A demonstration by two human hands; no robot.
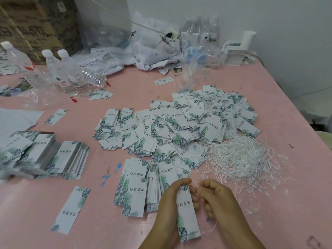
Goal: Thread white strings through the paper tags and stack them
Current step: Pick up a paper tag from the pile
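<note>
Gripping a leaf-printed tag (187, 211) reading "纬宸服饰", the left hand (168, 209) holds it while the right hand (221, 200) pinches white string (212, 226).

Bench (269, 97) showing pink, with blue marks (107, 175) lying left of the held tag (187, 211). Tags showing white, carrying green and dark teal leaf prints and black characters. Strings (239, 159), right of the tag heap (170, 130), appearing white. Bottles (71, 74) showing clear with white caps.

Even, soft light with barely any shadows. Edges bow wide-angle, and the left stacks (41, 155) look motion-blurred, perhaps defocused.
</note>
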